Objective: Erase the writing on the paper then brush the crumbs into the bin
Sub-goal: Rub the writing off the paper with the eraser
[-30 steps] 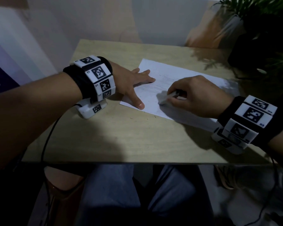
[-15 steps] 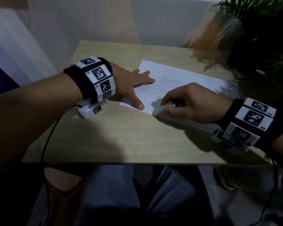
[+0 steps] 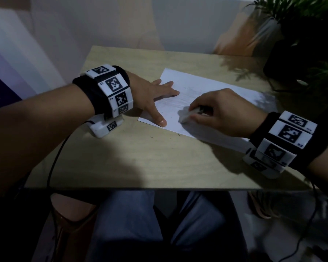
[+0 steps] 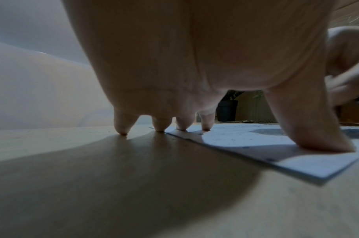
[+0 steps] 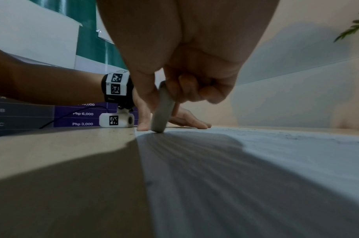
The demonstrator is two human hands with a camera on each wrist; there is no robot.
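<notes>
A: Where is the paper (image 3: 206, 95) found?

B: It is laid flat on the wooden counter (image 3: 140, 159), turned at an angle, with its near left corner close to the left hand (image 3: 150, 95). Faint grey pencil lines can be made out across its middle.

A: How is the left hand placed?

B: It is spread out and held flat. In the left wrist view the thumb (image 4: 317, 128) is pressed onto the sheet near the corner, two fingertips (image 4: 182, 125) are set on the paper's edge, and the outermost finger is planted on the bare counter just beside it. Nothing is gripped by it.

A: And the right hand (image 3: 223, 114)?

B: It is curled around a pale eraser (image 3: 186, 117), which is pinched between thumb and fingers. In the right wrist view the eraser (image 5: 162, 112) is held nearly upright, and its lower end is pressed against the paper, close to the sheet's near edge and just right of the left thumb.

A: Can crumbs be seen?

B: A few dark specks (image 3: 166, 137) are scattered on the counter just below the paper's near edge.

A: What else is noted?

B: A potted plant (image 3: 301, 40) is stood at the far right corner, well apart from the hands
</notes>
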